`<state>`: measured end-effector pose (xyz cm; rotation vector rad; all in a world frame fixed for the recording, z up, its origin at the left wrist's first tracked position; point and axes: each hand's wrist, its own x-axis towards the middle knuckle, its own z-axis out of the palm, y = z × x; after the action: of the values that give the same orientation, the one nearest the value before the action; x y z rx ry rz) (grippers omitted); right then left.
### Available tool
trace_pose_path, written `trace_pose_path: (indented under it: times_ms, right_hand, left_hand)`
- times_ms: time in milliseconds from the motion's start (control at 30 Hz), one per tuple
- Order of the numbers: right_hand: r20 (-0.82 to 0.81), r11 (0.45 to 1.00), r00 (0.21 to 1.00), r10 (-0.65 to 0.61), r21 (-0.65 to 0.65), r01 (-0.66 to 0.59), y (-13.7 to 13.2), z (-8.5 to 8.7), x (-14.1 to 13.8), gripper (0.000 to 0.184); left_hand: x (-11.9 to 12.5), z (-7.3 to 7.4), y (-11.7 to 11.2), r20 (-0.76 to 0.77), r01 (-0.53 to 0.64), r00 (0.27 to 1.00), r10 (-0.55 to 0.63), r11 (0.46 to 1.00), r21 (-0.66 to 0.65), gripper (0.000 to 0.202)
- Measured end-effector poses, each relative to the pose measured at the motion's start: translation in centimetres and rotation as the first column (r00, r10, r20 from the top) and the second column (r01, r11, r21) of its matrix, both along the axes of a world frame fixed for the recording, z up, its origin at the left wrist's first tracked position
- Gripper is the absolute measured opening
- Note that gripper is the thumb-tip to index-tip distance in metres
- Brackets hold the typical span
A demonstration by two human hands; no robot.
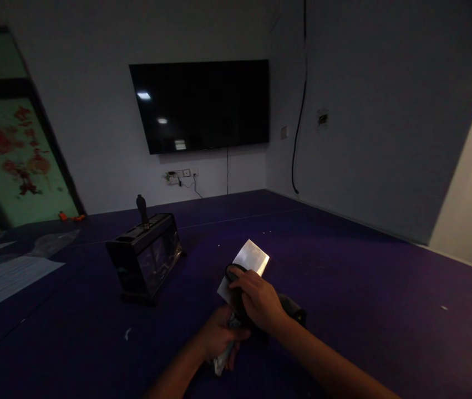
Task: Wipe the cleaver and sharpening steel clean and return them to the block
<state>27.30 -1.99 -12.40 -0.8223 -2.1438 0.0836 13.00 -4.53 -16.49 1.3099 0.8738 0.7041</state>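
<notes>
A flat, shiny, silvery rectangular piece juts up and forward beyond my hands, its right edge catching bright light. My right hand lies over it, fingers curled on a dark, rounded object that crosses the piece; its kind is too dark to make out. Lower and to the left, my left hand is closed around a crumpled white wad, like tissue or cloth, just under the silvery piece. Another dark object shows behind my right wrist, mostly hidden.
On the purple tabletop, to the left, stands a black clear-sided holder with a dark handle sticking up from its top. Printed paper and clear plastic lie farther left. White scraps are scattered about.
</notes>
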Motion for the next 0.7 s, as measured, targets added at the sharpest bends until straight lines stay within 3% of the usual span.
trace_pose_path:
  times_ms: [300,500,700]
  right_hand:
    - [0.045,0.999,0.998,0.053,0.004,-0.053,-1.1,0.2,-0.7,0.034]
    - [0.027,0.997,0.997,-0.078,0.003,0.078,0.0,0.3,0.0,0.035]
    - [0.042,0.998,0.997,-0.067,0.011,0.066,-0.2,0.1,-0.1,0.034]
  left_hand:
    - [-0.2,-0.8,0.3,0.057,-0.020,0.998,0.021,1.000,-0.021,0.024]
    - [0.0,-0.2,0.1,-0.032,-0.011,0.999,0.011,1.000,0.000,0.026]
    - [0.0,0.3,-0.2,-0.015,0.000,1.000,0.000,1.000,-0.016,0.023]
